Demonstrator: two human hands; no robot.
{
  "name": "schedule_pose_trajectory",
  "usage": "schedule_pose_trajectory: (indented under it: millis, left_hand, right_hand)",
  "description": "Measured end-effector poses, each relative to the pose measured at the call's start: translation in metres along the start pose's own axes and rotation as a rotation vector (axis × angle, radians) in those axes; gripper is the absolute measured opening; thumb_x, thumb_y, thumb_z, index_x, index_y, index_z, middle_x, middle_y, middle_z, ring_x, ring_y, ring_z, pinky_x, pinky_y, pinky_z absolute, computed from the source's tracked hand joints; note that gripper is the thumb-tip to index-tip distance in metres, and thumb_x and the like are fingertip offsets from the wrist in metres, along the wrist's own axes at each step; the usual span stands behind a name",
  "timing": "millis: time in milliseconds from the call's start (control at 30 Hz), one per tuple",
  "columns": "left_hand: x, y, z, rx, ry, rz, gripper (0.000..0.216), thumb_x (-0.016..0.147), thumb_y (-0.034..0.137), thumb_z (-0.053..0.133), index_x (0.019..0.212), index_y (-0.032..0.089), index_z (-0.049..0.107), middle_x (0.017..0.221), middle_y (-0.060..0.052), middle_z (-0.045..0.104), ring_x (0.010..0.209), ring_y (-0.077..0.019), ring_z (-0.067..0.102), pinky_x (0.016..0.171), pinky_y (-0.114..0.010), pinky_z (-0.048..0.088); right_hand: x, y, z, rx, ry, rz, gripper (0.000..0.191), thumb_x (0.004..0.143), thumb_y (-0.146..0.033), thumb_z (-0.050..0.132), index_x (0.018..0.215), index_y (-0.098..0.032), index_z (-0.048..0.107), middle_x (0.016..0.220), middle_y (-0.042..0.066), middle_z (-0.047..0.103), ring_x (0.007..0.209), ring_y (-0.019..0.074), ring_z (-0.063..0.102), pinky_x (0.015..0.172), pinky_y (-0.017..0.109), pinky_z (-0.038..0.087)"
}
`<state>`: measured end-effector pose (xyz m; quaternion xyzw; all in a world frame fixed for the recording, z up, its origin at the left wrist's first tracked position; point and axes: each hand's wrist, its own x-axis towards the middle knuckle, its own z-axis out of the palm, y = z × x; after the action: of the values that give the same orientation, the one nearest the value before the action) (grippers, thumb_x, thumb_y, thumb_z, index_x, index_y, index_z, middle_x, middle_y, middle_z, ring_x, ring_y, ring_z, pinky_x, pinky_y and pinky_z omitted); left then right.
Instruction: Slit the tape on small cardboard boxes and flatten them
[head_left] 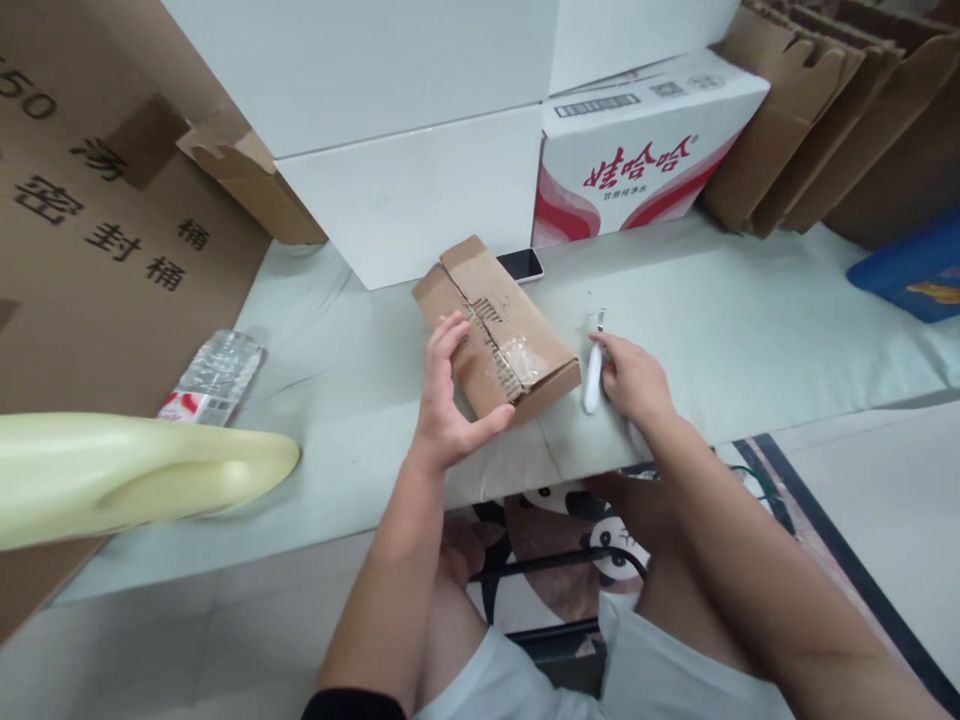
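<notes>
A small brown cardboard box (517,325) lies at an angle on the cloth-covered table (360,390). Its top flaps meet in a torn-looking seam, and clear tape shines near the right end. My left hand (446,400) is at the box's near left side, fingers spread, thumb by the near corner; whether it presses on the cardboard I cannot tell. To the right of the box, my right hand (636,378) has its fingers closed on a slim white-handled tool (593,375) with a metal tip pointing away from me. The tool's exact kind is unclear.
Behind the box lie a phone (521,265) and large white cartons (420,200). A red-and-white carton (637,160) and folded cardboard (787,130) stand at back right. A pale yellow object (150,475), a plastic-wrapped pack (214,375) and a big brown carton (112,260) occupy the left.
</notes>
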<state>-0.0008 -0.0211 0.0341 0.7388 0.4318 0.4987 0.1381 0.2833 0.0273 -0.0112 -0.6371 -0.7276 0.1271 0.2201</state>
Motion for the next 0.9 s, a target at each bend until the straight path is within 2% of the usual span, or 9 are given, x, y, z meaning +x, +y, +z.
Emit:
schedule_pose_trajectory:
  millis: [100,200,300,367,467,567,700,800,900]
  left_hand:
    - [-0.003,-0.009,-0.003,0.050,0.097,-0.013,0.073,0.086,0.063,0.066,0.143,0.023,0.046,0.150,-0.017,0.053,0.152,-0.0354,0.040,0.120,-0.057,0.043]
    - [-0.005,-0.011,-0.004,0.102,0.196,-0.018,0.057,0.089,0.052,0.067,0.135,0.021,0.055,0.138,-0.015,0.065,0.144,-0.0334,0.052,0.110,-0.053,0.055]
    - [-0.008,-0.011,-0.005,0.189,0.261,-0.018,0.049,0.091,0.048,0.066,0.131,0.020,0.059,0.130,-0.012,0.071,0.134,-0.0316,0.062,0.100,-0.048,0.063]
    - [-0.009,-0.009,-0.004,0.250,0.299,-0.008,0.045,0.093,0.047,0.063,0.130,0.020,0.061,0.127,-0.012,0.073,0.130,-0.0306,0.066,0.097,-0.045,0.065]
    - [-0.010,-0.006,0.001,0.250,0.347,-0.002,0.044,0.099,0.044,0.055,0.136,0.021,0.058,0.132,-0.012,0.072,0.129,-0.0281,0.067,0.097,-0.041,0.065]
    - [-0.009,0.000,0.011,0.149,0.376,0.026,0.045,0.105,0.038,0.045,0.147,0.023,0.048,0.140,-0.014,0.067,0.132,-0.0256,0.064,0.105,-0.040,0.060]
    - [-0.005,0.007,0.020,0.115,0.377,0.050,0.045,0.108,0.035,0.033,0.152,0.026,0.039,0.145,-0.014,0.063,0.140,-0.0254,0.058,0.118,-0.047,0.047]
    - [-0.003,0.008,0.021,0.122,0.371,0.006,0.044,0.109,0.034,0.030,0.152,0.028,0.038,0.144,-0.013,0.063,0.140,-0.0252,0.057,0.120,-0.048,0.045]
    - [-0.003,0.006,0.019,0.122,0.406,-0.041,0.044,0.109,0.034,0.027,0.152,0.029,0.038,0.144,-0.012,0.062,0.139,-0.0235,0.058,0.118,-0.047,0.047]
  right_hand:
    - [0.000,-0.004,0.005,0.000,-0.023,-0.052,0.061,0.081,-0.007,0.046,0.137,-0.020,0.066,0.135,0.012,0.069,0.125,0.0346,0.065,0.106,0.055,0.053]
    - [-0.002,-0.008,0.009,0.006,0.005,-0.083,0.059,0.081,-0.011,0.049,0.137,-0.018,0.067,0.142,0.017,0.063,0.131,0.0379,0.059,0.110,0.059,0.048]
    - [-0.004,-0.014,0.010,0.102,0.023,-0.143,0.055,0.079,-0.016,0.053,0.131,-0.019,0.070,0.144,0.017,0.060,0.136,0.0382,0.055,0.115,0.061,0.044]
    - [-0.006,-0.020,0.008,0.208,-0.035,-0.221,0.054,0.078,-0.017,0.052,0.129,-0.021,0.070,0.139,0.014,0.065,0.136,0.0357,0.056,0.118,0.061,0.041]
    - [-0.009,-0.029,0.003,0.347,-0.108,-0.295,0.053,0.078,-0.020,0.051,0.128,-0.022,0.068,0.136,0.010,0.068,0.136,0.0345,0.057,0.119,0.061,0.040]
    - [-0.015,-0.034,0.001,0.500,-0.099,-0.276,0.045,0.080,-0.027,0.053,0.121,-0.020,0.069,0.131,0.011,0.070,0.126,0.0346,0.063,0.109,0.057,0.050]
    - [-0.026,-0.028,0.007,0.708,-0.129,-0.228,0.031,0.088,-0.041,0.051,0.100,-0.021,0.072,0.107,0.009,0.077,0.103,0.0304,0.070,0.095,0.052,0.057]
    - [-0.031,-0.022,0.013,0.802,-0.179,-0.203,0.039,0.088,-0.055,0.054,0.100,-0.022,0.072,0.104,0.009,0.075,0.106,0.0315,0.069,0.098,0.053,0.056]
    - [-0.033,-0.020,0.017,0.854,-0.227,-0.197,0.063,0.081,-0.073,0.059,0.117,-0.022,0.068,0.117,0.013,0.072,0.121,0.0351,0.064,0.103,0.054,0.053]
